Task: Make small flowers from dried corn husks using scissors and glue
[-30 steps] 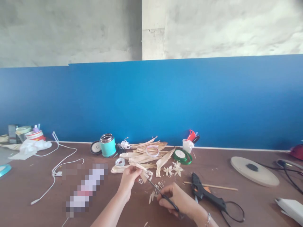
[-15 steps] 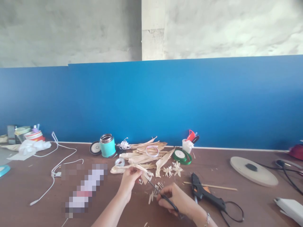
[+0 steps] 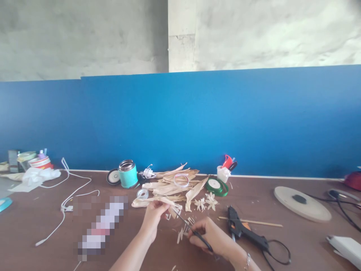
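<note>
A strip of pale dried corn husk (image 3: 174, 207) is pinched in the fingers of my left hand (image 3: 151, 221). My right hand (image 3: 211, 236) grips a pair of dark-handled scissors (image 3: 202, 240), whose blades point up and left to the husk's end. Whether the blades are parted is too small to tell. Below the blades lie several thin cut slivers (image 3: 179, 236) of husk. Beyond my hands spreads a pile of husks (image 3: 166, 187), with two petal-shaped husk flowers (image 3: 211, 201) at its right.
A black glue gun (image 3: 245, 231) lies across a thin wooden stick (image 3: 265, 224) right of my right hand. Farther back stand a turquoise flask (image 3: 128, 177), green ribbon spool (image 3: 214, 185) and white cup (image 3: 222, 174). White cable (image 3: 58, 222) trails at left; a round disc (image 3: 313, 210) lies at right.
Very little differs. My right hand and the scissors have shifted slightly; my left hand keeps its hold on the husk in the same place.
</note>
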A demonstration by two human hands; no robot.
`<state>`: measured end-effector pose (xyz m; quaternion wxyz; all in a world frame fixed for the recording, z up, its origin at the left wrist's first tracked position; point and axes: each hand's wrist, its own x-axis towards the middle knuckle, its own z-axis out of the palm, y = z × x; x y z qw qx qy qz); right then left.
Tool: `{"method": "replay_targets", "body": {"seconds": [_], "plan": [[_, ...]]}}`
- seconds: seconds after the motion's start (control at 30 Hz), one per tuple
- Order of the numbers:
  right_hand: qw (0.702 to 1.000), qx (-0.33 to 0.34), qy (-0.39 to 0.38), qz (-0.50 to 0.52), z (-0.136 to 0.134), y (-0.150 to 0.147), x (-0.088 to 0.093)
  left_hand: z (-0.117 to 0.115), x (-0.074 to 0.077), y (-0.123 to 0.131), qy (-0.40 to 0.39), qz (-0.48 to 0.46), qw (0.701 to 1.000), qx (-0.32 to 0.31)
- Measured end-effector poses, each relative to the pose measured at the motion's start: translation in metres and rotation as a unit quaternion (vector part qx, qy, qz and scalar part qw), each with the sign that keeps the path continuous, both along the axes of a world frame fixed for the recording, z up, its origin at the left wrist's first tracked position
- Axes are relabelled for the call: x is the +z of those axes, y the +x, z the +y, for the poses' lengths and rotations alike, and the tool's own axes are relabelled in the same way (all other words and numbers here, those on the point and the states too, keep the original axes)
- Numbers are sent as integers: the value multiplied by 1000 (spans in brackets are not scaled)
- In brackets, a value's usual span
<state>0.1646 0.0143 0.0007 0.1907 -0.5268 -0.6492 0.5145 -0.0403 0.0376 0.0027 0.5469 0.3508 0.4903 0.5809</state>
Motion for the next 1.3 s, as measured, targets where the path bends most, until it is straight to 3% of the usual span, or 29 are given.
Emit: {"method": "replay_targets", "body": {"seconds": [0.6, 1.3], "plan": [[1000, -2, 7, -1, 2, -1, -3, -3, 5, 0, 11, 24, 1000, 6], [999, -21, 14, -22, 1, -6, 1, -3, -5, 5, -44, -72, 996, 21]]}}
